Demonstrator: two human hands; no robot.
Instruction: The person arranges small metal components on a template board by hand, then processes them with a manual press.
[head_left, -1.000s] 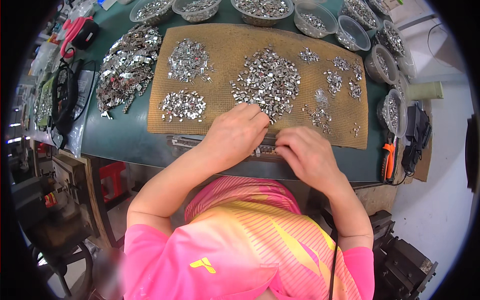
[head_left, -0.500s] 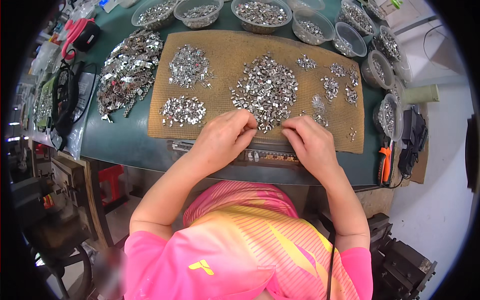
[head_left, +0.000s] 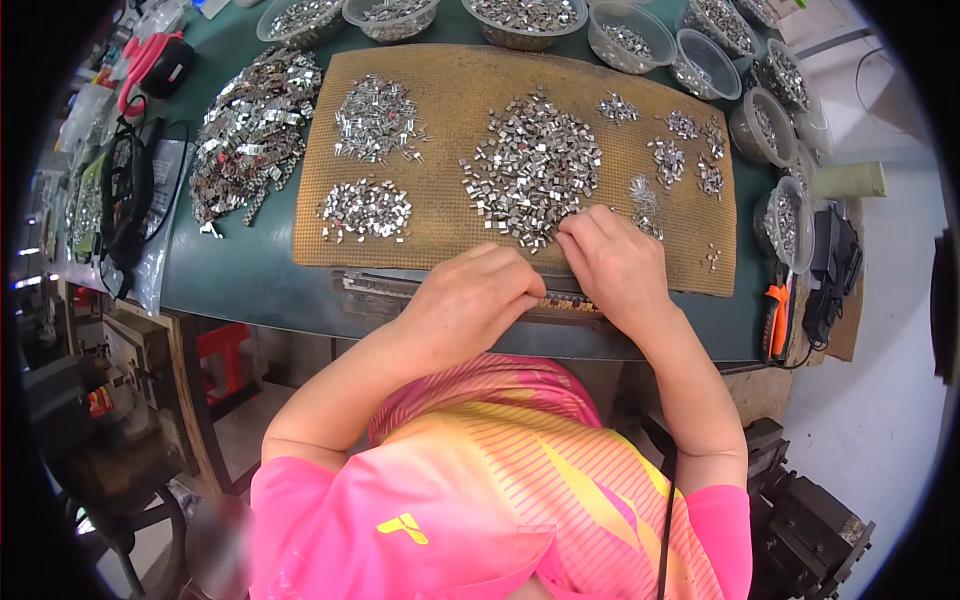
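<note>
A long narrow metal rail fixture lies along the table's front edge, with a row of small brass-coloured and silver parts in it. Over this rail is my left hand, thumb and fingertips pinched together; whatever is between them is too small to make out. My right hand is also closed in a pinch, at the near right edge of a large pile of small silver metal pieces. Its fingertips hide what they hold, if anything. The pile rests on a brown textured mat.
Smaller heaps of silver pins and metal pieces sit on the mat's left. Linked metal strips are heaped beside it. Clear plastic bowls of parts line the back and right. Orange-handled pliers lie at the right edge.
My left hand has moved down and right, from the pile's near edge to over the rail. My right hand has shifted slightly up toward the pile. The whole view has shifted a little.
</note>
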